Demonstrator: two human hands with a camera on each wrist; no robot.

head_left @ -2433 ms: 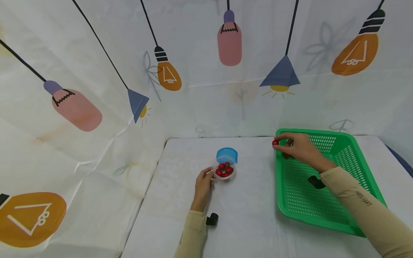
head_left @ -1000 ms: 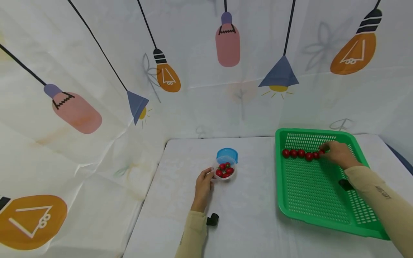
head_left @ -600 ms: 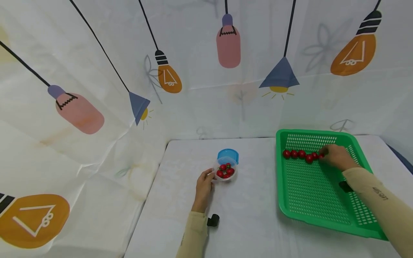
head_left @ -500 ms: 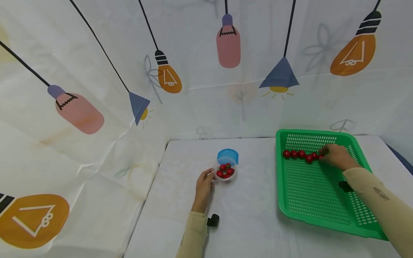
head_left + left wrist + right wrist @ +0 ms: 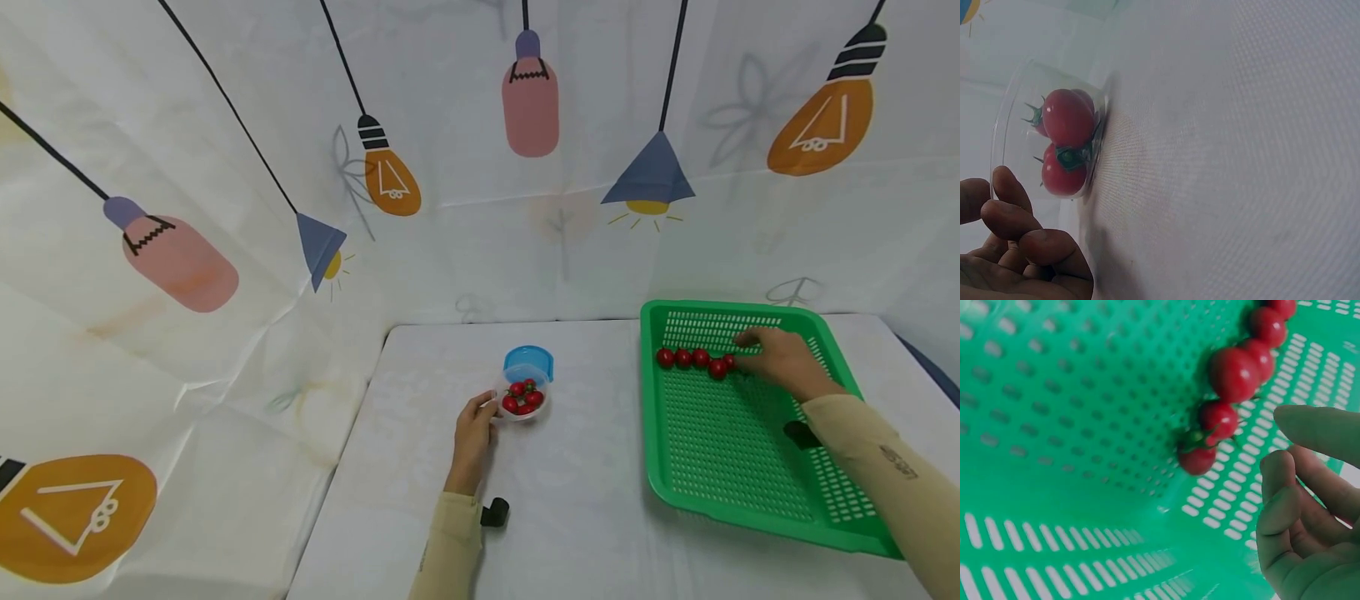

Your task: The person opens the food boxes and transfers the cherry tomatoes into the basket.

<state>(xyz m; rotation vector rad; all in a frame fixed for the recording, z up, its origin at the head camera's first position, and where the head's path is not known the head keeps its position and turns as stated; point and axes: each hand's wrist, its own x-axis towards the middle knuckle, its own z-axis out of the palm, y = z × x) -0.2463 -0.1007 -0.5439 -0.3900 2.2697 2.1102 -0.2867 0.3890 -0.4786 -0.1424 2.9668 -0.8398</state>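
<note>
A person's right hand (image 5: pixel 783 362), its fingers loosely bent and holding nothing, hovers over the far right of a green, rectangular, perforated plastic basket (image 5: pixel 723 458), just beside a row of small, round, glossy red tomatoes (image 5: pixel 700 358). The row lies on the basket floor, to the left of the fingers as the person sees it. Its long axis runs left to right near the far wall, a little uneven, with one tomato nudged toward the person. The hand points along that line, meeting the row almost end-on, and nearest its fingertips is the last tomato, topped by a green, leafy calyx (image 5: pixel 1196 461). The right wrist view appears to show a gap between fingers and fruit, though depth is hard to read there and the hand hides this end of the row from the head camera.

Well apart, across the white-covered table (image 5: pixel 592 467), the left hand (image 5: pixel 472 433) pinches the rim of a clear, round plastic tub (image 5: pixel 1001 119) holding more red tomatoes (image 5: pixel 1068 119), with a blue plastic lid (image 5: pixel 528 357) on its far side. The right hand is plainly the nearer to the row; the left is nearer to the tub's fruit.
</note>
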